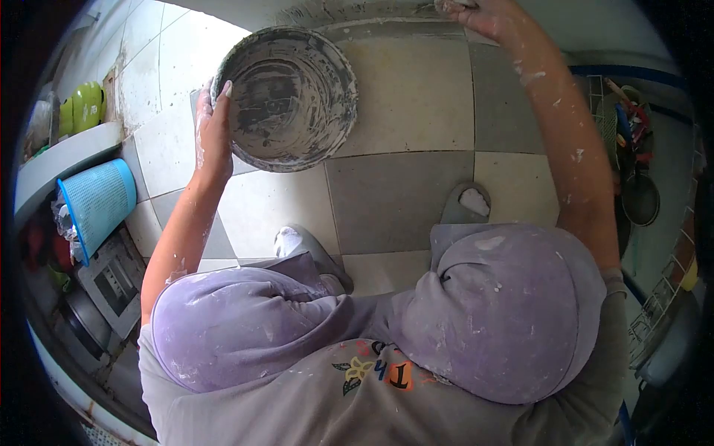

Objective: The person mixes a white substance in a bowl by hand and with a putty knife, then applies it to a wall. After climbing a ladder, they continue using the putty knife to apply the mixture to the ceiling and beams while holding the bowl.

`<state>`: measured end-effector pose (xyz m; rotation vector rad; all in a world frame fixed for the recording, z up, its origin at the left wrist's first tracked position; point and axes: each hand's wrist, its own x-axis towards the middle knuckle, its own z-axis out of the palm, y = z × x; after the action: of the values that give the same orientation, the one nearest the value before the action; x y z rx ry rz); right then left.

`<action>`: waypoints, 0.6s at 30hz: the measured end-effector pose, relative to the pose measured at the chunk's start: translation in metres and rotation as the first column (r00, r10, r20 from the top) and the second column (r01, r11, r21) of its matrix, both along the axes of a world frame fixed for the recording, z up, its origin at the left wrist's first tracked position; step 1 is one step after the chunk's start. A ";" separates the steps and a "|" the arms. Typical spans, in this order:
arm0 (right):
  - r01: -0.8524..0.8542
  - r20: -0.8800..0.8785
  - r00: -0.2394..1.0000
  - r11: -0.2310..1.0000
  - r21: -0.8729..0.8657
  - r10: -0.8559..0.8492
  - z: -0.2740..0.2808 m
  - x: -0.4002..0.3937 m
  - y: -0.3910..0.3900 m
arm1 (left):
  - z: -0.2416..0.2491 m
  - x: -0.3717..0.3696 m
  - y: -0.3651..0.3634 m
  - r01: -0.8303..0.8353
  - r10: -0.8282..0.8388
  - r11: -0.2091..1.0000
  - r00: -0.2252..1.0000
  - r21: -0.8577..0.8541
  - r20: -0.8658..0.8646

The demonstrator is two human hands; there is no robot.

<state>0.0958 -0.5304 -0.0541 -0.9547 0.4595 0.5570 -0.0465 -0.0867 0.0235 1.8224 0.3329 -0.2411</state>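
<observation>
My left hand (216,132) grips the left rim of a round black bucket (291,100), thumb over the edge. Grey paste is smeared over the bucket's inner wall and bottom, and its mouth faces me. At the top edge of the view, my right hand (482,18) is stretched out close to the base of the wall, its fingers bent around something greyish that the frame edge mostly cuts off. Along the foot of the wall runs a band of grey mortar (394,28). Pale splashes dot both forearms.
Light and grey floor tiles (401,93) lie under the bucket and my sandalled feet (476,202). At left a blue mesh basket (100,204) leans beside a ledge with a green object (83,108). A wire rack (595,97) with a dark pan (640,199) stands at right.
</observation>
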 end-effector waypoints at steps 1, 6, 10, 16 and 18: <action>-0.099 0.097 0.991 0.987 0.123 0.088 -0.011 0.009 -0.010 | 0.000 0.000 0.001 0.005 -0.005 1.000 1.000 0.010 0.001; 0.207 -0.067 0.976 0.978 0.023 -0.205 0.067 -0.029 0.028 | 0.001 0.002 -0.003 -0.026 0.026 1.000 1.000 -0.007 0.004; 0.303 -0.145 0.931 0.932 -0.200 -0.334 0.108 -0.071 0.057 | -0.004 0.004 0.002 -0.029 0.032 0.994 0.999 -0.101 0.026; 0.071 -0.183 0.981 0.997 -0.001 -0.070 0.016 -0.078 0.000 | -0.002 0.003 -0.002 -0.083 0.084 0.996 0.996 -0.044 0.017; 0.012 -0.203 0.979 0.980 0.198 0.029 -0.052 -0.044 -0.031 | -0.006 0.008 0.001 -0.061 0.062 0.997 0.997 -0.038 0.034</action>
<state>0.0519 -0.5613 -0.1058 -0.7117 0.5730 0.6999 -0.0389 -0.0860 0.0175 1.7751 0.3571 -0.1712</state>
